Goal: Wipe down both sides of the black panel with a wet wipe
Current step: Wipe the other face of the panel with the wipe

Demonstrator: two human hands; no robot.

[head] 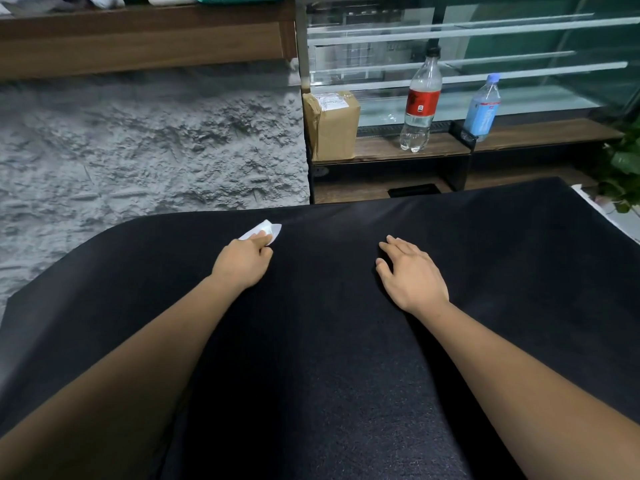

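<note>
Grey wall beyond; the panel (346, 341) fills the near view. My left hand (242, 261) pinches the wipe (265, 230) at its far edge, right hand (412, 275) flat, open. Underside likely remains.

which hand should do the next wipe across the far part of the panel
Left. The left hand already pinches the white wipe against the black panel near its far edge. The right hand lies flat and empty, so it is probably better used steadying the panel.

left hand (242, 263) presses wet wipe (262, 231) on black panel (329, 341).
</note>
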